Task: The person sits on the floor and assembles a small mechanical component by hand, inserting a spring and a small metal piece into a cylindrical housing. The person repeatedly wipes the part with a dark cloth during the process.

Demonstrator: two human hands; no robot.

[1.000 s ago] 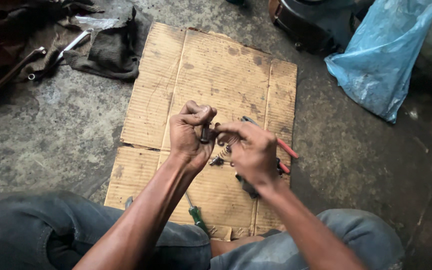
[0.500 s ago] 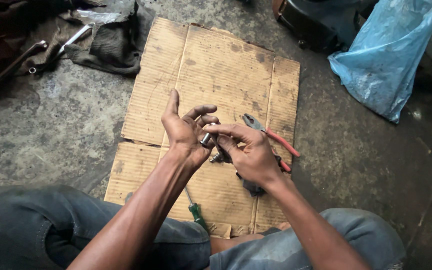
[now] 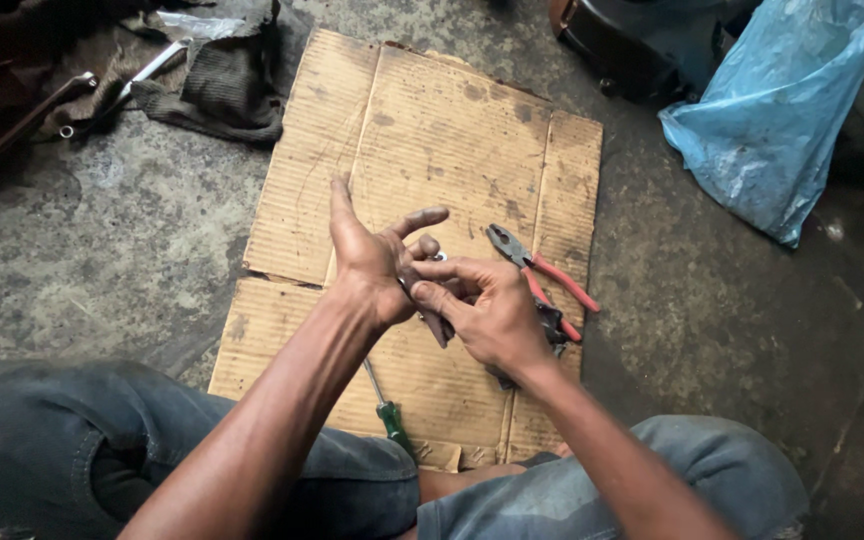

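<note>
One cardboard sheet [image 3: 422,150], two hands, one pliers [image 3: 537,270].

— What covers the floor [image 3: 102,260]?
— Rough grey concrete, with a flattened cardboard sheet [image 3: 432,150] at its centre.
— And on the cardboard?
— Red-handled pliers [image 3: 542,275] at three o'clock, a green-handled screwdriver [image 3: 384,405] at six.
— Beyond it?
— A dark rag [image 3: 222,90] and a spanner [image 3: 137,80] at ten o'clock, a blue plastic bag [image 3: 782,120] at two.

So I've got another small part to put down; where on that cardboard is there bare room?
The far half of the flattened brown cardboard sheet is bare. Near the hands it's crowded: red-handled pliers right, green-handled screwdriver underneath.
</note>
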